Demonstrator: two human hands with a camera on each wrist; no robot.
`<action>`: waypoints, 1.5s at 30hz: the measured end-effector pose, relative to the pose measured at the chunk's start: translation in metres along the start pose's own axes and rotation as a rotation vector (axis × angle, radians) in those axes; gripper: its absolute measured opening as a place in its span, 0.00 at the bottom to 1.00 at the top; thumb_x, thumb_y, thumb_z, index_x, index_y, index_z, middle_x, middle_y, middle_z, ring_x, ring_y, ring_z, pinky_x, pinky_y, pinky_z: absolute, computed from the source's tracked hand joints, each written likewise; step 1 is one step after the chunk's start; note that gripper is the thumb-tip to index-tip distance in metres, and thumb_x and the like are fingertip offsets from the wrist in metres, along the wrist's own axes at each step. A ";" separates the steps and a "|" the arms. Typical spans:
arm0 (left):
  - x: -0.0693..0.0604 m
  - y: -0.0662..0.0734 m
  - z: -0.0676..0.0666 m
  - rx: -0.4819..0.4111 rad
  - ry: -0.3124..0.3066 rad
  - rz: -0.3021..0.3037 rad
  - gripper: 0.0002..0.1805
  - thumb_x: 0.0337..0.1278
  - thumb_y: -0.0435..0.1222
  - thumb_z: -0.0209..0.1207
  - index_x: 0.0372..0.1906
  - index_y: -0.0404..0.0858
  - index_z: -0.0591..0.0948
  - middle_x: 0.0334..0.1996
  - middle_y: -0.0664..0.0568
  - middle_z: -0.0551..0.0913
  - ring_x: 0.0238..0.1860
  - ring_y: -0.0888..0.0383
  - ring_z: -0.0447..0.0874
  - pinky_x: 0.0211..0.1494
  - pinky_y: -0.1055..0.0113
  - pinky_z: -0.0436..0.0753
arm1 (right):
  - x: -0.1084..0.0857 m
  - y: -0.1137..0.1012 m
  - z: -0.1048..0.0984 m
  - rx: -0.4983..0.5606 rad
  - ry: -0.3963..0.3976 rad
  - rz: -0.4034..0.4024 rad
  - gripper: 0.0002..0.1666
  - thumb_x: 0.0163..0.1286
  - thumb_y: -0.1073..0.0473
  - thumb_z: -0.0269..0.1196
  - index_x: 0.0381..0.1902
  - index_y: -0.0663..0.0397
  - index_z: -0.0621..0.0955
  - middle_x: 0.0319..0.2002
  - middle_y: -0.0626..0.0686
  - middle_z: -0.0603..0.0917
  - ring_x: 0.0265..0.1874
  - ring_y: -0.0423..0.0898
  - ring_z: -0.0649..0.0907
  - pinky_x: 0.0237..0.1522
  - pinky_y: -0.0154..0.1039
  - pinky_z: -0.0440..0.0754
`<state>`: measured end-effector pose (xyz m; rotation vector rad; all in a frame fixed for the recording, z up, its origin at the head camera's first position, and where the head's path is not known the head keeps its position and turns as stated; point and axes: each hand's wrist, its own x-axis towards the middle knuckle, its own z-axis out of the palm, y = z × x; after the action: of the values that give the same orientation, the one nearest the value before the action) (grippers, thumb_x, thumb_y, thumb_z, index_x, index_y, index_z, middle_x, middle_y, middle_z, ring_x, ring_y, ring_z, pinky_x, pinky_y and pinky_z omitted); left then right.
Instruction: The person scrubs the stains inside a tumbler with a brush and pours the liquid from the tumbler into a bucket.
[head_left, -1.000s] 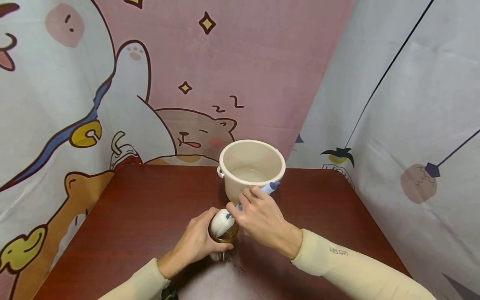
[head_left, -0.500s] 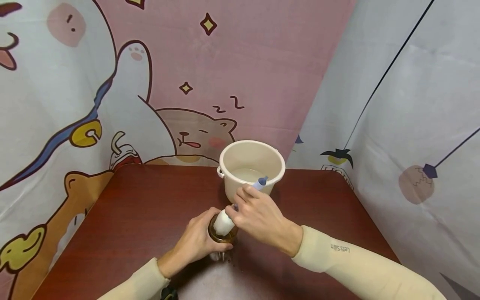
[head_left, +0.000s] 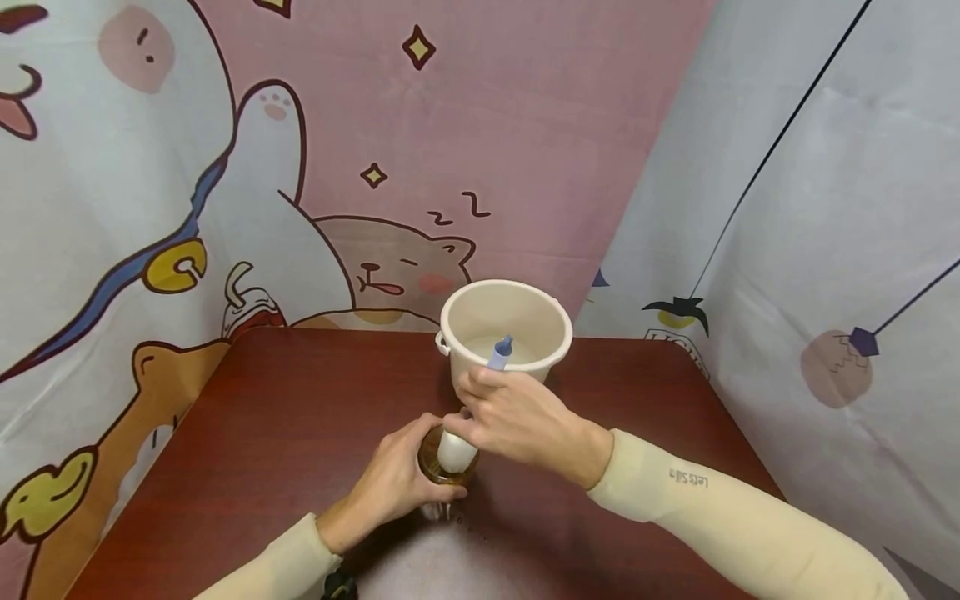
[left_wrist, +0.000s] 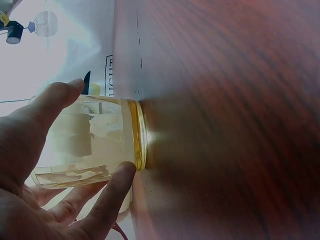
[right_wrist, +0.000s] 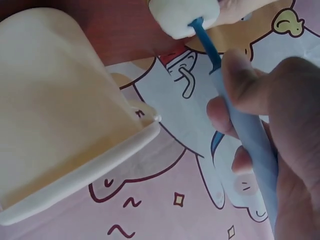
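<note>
Head view: a sponge brush (head_left: 456, 456) with a rounded white head and pale blue handle (head_left: 498, 357) stands tilted, its head down in the mouth of an amber-tinted glass (head_left: 448, 481). Its long axis runs up and away from the person, slightly rightward, the handle's end showing in front of a cream bucket (head_left: 566, 333) on the dark red counter (head_left: 300, 417). The right hand (head_left: 517, 417) is closed round the handle, forearm reaching from the lower right; the left hand (head_left: 393, 479) curves round the glass.

Left wrist view, turned sideways: the glass is see-through, its golden base toward the counter, left thumb and fingers on opposite sides.

Right wrist view: a narrow, deeper-blue neck (right_wrist: 207, 47) joins head to handle, which slants toward the lower right, right thumb and curled fingers gripping it.
</note>
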<state>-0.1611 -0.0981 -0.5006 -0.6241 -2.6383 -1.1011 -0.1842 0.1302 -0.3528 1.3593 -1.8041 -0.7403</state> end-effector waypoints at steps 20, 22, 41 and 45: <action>0.000 0.000 0.000 0.004 -0.021 -0.050 0.46 0.33 0.52 0.97 0.61 0.54 0.85 0.52 0.59 0.94 0.51 0.58 0.94 0.53 0.60 0.91 | -0.003 0.023 0.012 0.255 -0.064 -0.006 0.22 0.60 0.37 0.85 0.40 0.30 0.82 0.30 0.42 0.87 0.42 0.43 0.86 0.54 0.40 0.72; 0.000 0.000 0.001 0.005 -0.025 -0.056 0.46 0.33 0.52 0.97 0.62 0.54 0.84 0.52 0.60 0.94 0.51 0.59 0.93 0.54 0.61 0.91 | -0.004 0.023 0.014 0.281 -0.071 0.003 0.25 0.58 0.33 0.85 0.40 0.31 0.83 0.31 0.42 0.88 0.42 0.43 0.86 0.54 0.41 0.72; -0.001 0.001 0.002 -0.014 -0.029 -0.050 0.46 0.36 0.48 0.97 0.63 0.50 0.84 0.51 0.60 0.93 0.50 0.59 0.93 0.52 0.63 0.91 | -0.016 0.003 0.028 0.425 0.003 0.197 0.26 0.58 0.35 0.87 0.37 0.36 0.84 0.25 0.41 0.86 0.35 0.44 0.86 0.54 0.46 0.72; -0.001 0.000 0.003 0.002 -0.021 -0.035 0.45 0.35 0.50 0.97 0.62 0.52 0.84 0.49 0.62 0.92 0.49 0.60 0.93 0.51 0.63 0.90 | -0.017 -0.005 0.027 0.425 0.037 0.251 0.26 0.55 0.37 0.89 0.37 0.37 0.84 0.24 0.42 0.85 0.34 0.45 0.85 0.52 0.46 0.73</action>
<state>-0.1597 -0.0963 -0.5028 -0.5947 -2.6780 -1.1071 -0.2010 0.1457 -0.3759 1.3566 -2.1313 -0.2018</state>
